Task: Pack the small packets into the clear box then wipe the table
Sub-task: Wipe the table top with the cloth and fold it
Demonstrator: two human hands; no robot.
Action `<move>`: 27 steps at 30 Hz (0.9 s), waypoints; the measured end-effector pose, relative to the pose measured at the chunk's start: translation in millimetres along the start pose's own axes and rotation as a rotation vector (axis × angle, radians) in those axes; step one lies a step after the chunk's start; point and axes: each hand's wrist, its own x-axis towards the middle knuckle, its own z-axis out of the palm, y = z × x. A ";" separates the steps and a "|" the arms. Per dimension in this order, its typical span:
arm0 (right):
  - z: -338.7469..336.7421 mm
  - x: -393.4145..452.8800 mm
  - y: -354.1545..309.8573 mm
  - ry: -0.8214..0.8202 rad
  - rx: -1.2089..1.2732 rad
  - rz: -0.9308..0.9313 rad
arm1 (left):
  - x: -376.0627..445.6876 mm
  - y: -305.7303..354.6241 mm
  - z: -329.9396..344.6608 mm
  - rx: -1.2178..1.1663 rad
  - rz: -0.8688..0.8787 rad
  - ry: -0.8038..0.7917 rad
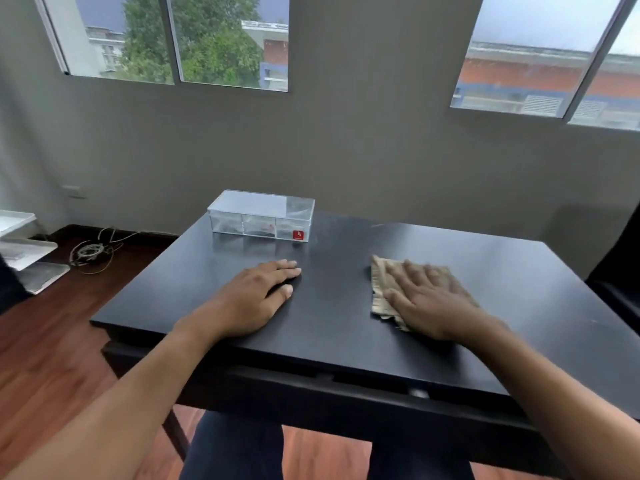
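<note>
- While the wiping stage is in hand, the right hand (429,299) lies flat on a beige cloth (381,289), fingers spread and released, not clenched; the broad palm contact presses the cloth evenly against the black table (346,327).
- Cloth position: right of centre on the tabletop, its frayed left edge showing past the fingers. The hand is slightly blurred, which suggests a sweeping stroke.
- Left hand (256,296): palm down on the bare tabletop, left of centre, fingers extended and close together, grasping nothing. This placement probably braces the body and steadies the table.
- Clear box (261,216): at the far left edge of the table, near the wall, with its lid on. Standing at the back, it leaves the near and central surface free for the cloth.
- Small packets: faint contents show through the box's divided front wall, with a red label (298,235) at the lower right corner. Individual packets cannot be told apart. None lie loose on the table, so packing appears complete.
- Remaining work, as a judgement: the left half and the strip beside the box are likely not yet wiped.
- Caution: a stroke toward the far edge may nudge the light box.
</note>
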 end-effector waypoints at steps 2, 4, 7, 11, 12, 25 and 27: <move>2.3 14.0 -17.2 0.013 0.039 -0.102 | 1.1 -1.2 2.5 -0.013 -0.014 0.044; -1.6 35.6 -27.0 0.007 0.059 -0.159 | 2.1 -2.1 6.7 0.005 -0.026 0.063; -8.9 73.8 -41.2 -0.007 0.076 -0.177 | 4.0 -4.9 9.1 0.004 -0.044 0.065; -13.6 122.4 -63.7 0.007 0.098 -0.146 | 4.8 -8.7 9.3 -0.023 -0.056 0.068; -15.2 133.1 -68.0 0.009 0.110 -0.138 | 5.1 -9.0 9.8 -0.022 -0.055 0.070; -30.6 178.0 -13.8 0.059 0.129 -0.017 | 23.1 15.7 11.9 0.024 -0.057 0.017; -31.4 171.6 28.6 0.081 0.117 0.082 | 34.5 27.3 16.0 0.010 -0.027 0.000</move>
